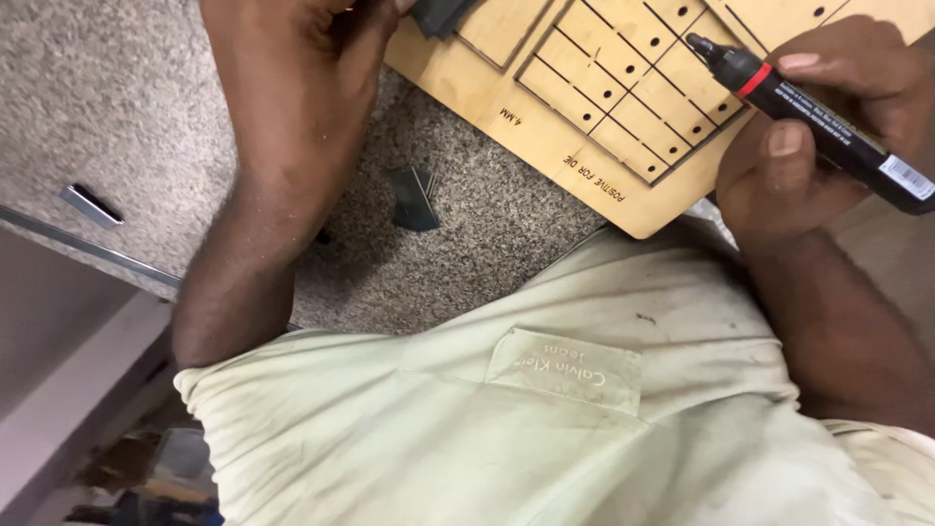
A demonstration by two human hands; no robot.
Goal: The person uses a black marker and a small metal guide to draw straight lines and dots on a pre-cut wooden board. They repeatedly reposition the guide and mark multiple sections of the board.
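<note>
The right hand has its grip closed around a black marker pen with a red band, whose tip touches a pale plywood board with laser-cut slots and small round holes. The board lies on the speckled grey bench. The left hand rests at the board's edge; its grip I cannot tell.

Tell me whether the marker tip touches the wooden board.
Touching: the head view shows the marker tip meeting the wooden board with no visible gap, held by the right hand.
</note>
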